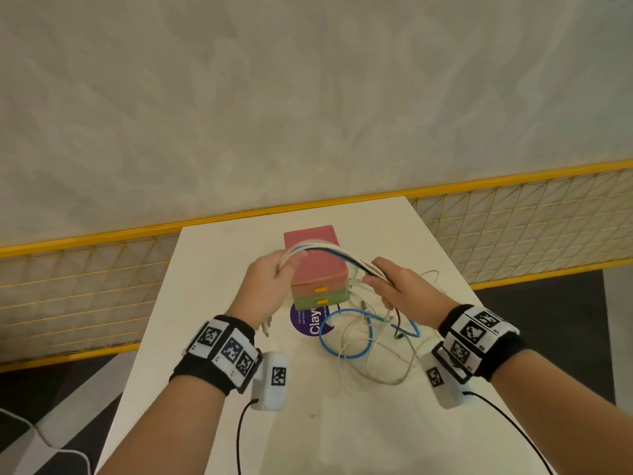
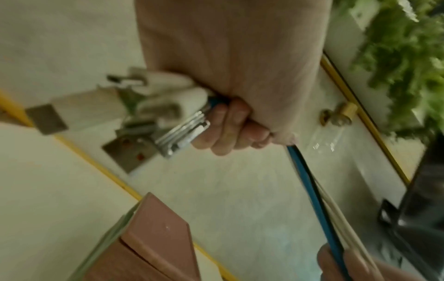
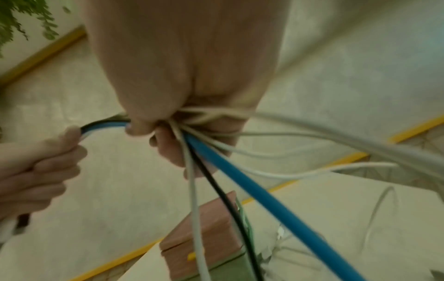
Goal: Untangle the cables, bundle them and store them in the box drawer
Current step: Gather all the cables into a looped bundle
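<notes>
The left hand [image 1: 270,279] grips one end of the cables [image 1: 329,252], fingers curled round them just behind the plugs [image 2: 177,131]. The right hand [image 1: 394,282] pinches the same cables further along, so a short arc of them spans above the box [image 1: 317,265]. The rest hangs down from the right hand and lies in loose loops on the table [image 1: 239,423], just in front of the box.

The danger I see is in these loops. The blue cable [image 1: 346,334] and the thin white ones cross each other, and if the person pulls them up fast, a crossing can tighten into a knot. A hanging plug can also catch on a drawer handle [image 1: 321,289] and drag the box, which looks light. Both drawers look closed, so the bundle cannot go in before one hand is free; with a loose grip the plugs may slip out of line.
</notes>
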{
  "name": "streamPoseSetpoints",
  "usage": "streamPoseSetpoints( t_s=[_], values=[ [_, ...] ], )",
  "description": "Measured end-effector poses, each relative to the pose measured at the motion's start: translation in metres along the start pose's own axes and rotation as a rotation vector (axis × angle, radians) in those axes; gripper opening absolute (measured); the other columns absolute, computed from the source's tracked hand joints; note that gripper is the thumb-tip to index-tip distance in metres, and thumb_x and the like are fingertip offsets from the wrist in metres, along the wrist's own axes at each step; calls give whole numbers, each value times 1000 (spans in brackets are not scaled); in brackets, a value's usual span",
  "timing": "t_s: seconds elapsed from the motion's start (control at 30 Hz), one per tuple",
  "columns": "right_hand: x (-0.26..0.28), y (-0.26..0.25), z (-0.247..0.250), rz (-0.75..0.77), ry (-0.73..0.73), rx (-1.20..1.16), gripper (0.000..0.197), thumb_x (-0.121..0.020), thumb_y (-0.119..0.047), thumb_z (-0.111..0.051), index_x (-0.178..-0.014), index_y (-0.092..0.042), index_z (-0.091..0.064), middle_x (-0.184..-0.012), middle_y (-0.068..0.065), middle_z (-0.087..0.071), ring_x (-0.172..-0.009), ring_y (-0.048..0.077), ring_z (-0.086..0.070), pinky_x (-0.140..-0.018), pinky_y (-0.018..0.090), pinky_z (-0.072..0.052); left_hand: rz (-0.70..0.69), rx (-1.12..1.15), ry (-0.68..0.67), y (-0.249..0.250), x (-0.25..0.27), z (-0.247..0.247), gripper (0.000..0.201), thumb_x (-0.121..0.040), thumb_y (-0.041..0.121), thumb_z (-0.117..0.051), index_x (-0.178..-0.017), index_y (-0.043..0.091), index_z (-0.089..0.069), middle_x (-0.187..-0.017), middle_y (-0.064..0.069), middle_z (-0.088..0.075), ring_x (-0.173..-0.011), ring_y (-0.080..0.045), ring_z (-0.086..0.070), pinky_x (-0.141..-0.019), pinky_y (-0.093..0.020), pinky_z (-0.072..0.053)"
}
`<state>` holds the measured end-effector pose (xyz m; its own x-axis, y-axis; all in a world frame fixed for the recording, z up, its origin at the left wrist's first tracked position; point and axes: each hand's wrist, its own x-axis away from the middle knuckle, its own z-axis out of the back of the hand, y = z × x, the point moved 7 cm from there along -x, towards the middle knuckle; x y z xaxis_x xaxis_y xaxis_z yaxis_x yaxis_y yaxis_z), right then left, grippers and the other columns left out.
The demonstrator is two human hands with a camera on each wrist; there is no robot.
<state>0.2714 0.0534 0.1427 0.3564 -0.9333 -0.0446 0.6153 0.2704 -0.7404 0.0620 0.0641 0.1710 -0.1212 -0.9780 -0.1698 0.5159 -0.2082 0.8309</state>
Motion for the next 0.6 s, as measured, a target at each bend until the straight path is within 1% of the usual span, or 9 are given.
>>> streamPoseSetpoints(
  t_s=[0.07, 0.13, 0.17, 0.23, 0.33, 0.4, 0.47, 0.53, 0.6],
  values=[
    [3, -11, -8, -2, 21, -104, 19, -100, -33, -35, -90, -19, -44, -70, 5, -44, -55, 17, -45, -57, 38, -49, 48, 125, 129, 3, -1, -2, 40, -98, 44, -44, -64, 24, -47, -55, 5, -43, -50, -12, -40, -53, -27, -38],
    [-2, -23, -14, 5, 102, -155, 21, -101, -36, -29, -89, -25, -43, -67, 0, -42, -54, 15, -42, -55, 37, -46, 118, 251, 206, 5, -1, -11, 43, -98, 48, -40, -70, 20, -56, -53, 3, -49, -48, -14, -47, -50, -28, -43],
    [-5, -30, -16, 19, 139, -139, 21, -101, -37, -28, -90, -27, -44, -66, -3, -43, -55, 13, -42, -56, 34, -44, 147, 321, 218, 7, 0, -17, 43, -98, 51, -40, -78, 20, -63, -57, -4, -58, -51, -19, -56, -51, -33, -49],
    [-11, -40, -23, 42, 161, -96, 26, -101, -34, -29, -95, -17, -47, -67, -2, -49, -57, 13, -45, -59, 29, -40, 178, 411, 208, 11, 0, -31, 46, -95, 55, -44, -88, 18, -70, -71, -18, -67, -64, -30, -66, -60, -42, -58],
    [-16, -50, -33, 67, 84, 8, 24, -100, -14, -34, -88, -2, -51, -61, 6, -47, -52, 15, -42, -56, 37, -34, 110, 430, 193, 28, 4, -43, 38, -83, 45, -68, -66, 12, -61, -53, -7, -50, -49, -16, -50, -52, -26, -46],
    [-17, -54, -40, 89, 24, 92, 23, -98, -5, -36, -80, -10, -50, -57, -4, -39, -49, 8, -36, -54, 30, -31, 74, 429, 191, 31, 5, -48, 41, -74, 39, -80, -60, 9, -55, -52, -4, -49, -51, -13, -48, -56, -23, -44],
    [-16, -57, -38, 131, 48, 133, 15, -99, -10, -35, -98, -13, -50, -55, -8, -38, -45, 8, -36, -47, 22, -29, 98, 427, 220, 24, 4, -47, 40, -76, 36, -79, -55, 14, -53, -47, 1, -54, -50, -12, -53, -58, -20, -46],
    [-15, -59, -38, 162, 65, 209, 30, -101, -18, -34, -128, -9, -43, -56, -6, -42, -44, 14, -40, -46, 29, -35, 122, 424, 270, 17, 2, -45, 30, -83, 33, -74, -63, 16, -57, -48, 12, -55, -51, -3, -55, -55, -12, -42],
    [-16, -60, -36, 178, 70, 246, 38, -101, -21, -34, -137, -9, -36, -61, 1, -48, -48, 21, -44, -51, 37, -39, 127, 390, 319, 16, 1, -43, 32, -87, 35, -68, -84, 4, -61, -53, 13, -54, -50, 3, -54, -52, -8, -39]
  ],
)
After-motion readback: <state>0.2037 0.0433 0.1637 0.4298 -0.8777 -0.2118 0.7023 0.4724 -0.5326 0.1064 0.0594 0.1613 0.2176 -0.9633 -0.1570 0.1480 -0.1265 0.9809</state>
